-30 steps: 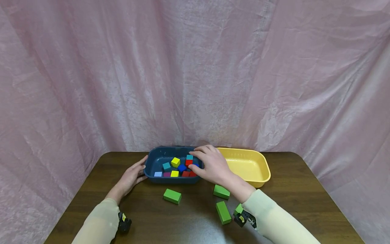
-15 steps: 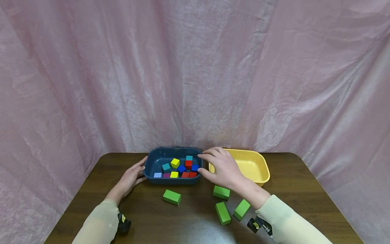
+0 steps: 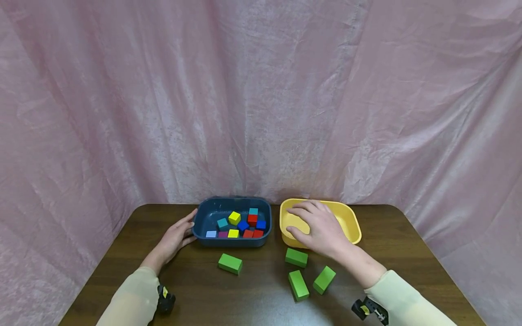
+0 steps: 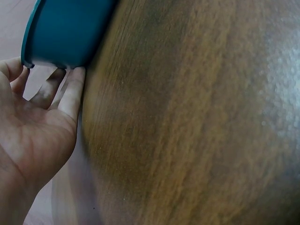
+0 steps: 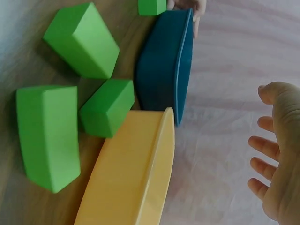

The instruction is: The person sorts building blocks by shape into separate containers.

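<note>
Pink curtain (image 3: 261,99) behind, brown wooden table (image 3: 261,290) in front. Blue tub (image 3: 232,242) sits at the table's far edge, left of the middle, small cubes (image 3: 234,218) in several colours inside, one turquoise on a red. Left hand (image 3: 175,237) touches the tub's left end with its fingertips, fingers extended, not wrapped round it. We'd judge the tub to be stiff, smooth plastic, light, not fragile; best held under the rim at both short ends, kept level or the loose cubes slide. Cubes look hard and light; we'd pinch opposite faces. Just right of it, also at the far edge: yellow tub (image 3: 346,217), probably same handling. Right hand (image 3: 324,228) hovers above that one, thumb and fingers apart, nothing between. Green blocks (image 3: 230,263) lie nearer us: one before the blue tub, three before the yellow, towards the table's right edge.
</note>
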Motion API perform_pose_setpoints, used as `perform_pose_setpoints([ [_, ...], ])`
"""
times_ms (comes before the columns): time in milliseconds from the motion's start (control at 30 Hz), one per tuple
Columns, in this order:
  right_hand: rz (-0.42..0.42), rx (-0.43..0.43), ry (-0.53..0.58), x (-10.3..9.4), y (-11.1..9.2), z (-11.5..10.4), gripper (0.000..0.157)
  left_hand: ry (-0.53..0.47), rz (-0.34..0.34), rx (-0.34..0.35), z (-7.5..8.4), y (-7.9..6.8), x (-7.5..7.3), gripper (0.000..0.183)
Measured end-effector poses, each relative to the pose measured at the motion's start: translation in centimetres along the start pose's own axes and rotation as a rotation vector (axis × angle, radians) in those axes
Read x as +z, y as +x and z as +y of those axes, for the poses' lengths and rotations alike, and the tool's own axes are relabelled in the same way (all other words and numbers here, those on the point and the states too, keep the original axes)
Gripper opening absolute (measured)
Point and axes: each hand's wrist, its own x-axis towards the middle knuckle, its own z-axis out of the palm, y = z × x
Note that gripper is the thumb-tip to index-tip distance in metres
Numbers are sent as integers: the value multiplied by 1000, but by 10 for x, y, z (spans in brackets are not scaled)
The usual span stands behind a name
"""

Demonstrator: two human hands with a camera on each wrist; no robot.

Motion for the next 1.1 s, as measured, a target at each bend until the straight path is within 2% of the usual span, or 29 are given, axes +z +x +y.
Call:
perform_pose_setpoints([
  [333, 61, 46, -11, -12, -23, 24, 43, 0, -7, 0, 1, 1, 2, 56],
  [733, 129, 236, 9, -33, -57, 67, 42, 7, -3, 2, 1, -1, 1, 56],
  [967, 195, 313, 43, -32, -72, 90, 45, 8, 0, 5, 1, -1, 1, 56],
  [1100, 198, 390, 70, -29, -79, 100, 48, 7, -7, 7, 1, -1, 1, 56],
])
